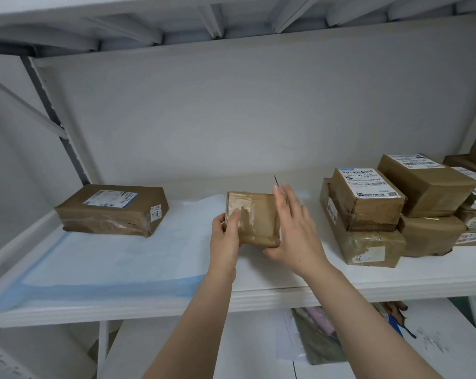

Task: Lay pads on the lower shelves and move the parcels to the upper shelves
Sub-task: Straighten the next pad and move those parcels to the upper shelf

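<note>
A small brown taped parcel (254,217) sits at the middle of the white shelf (286,291), at the right edge of a white pad with blue borders (108,258). My left hand (226,236) grips the parcel's left end, thumb on top. My right hand (294,231) lies against its right side with straight fingers and the thumb under the front corner. A larger brown parcel (113,209) with a label lies on the pad at the left.
A stack of several labelled brown parcels (395,203) crowds the shelf's right part. A shelf underside with metal ribs (204,20) hangs overhead. Below, a lower shelf (231,348) carries plastic-wrapped packages (319,340). A grey upright post (53,116) stands at left.
</note>
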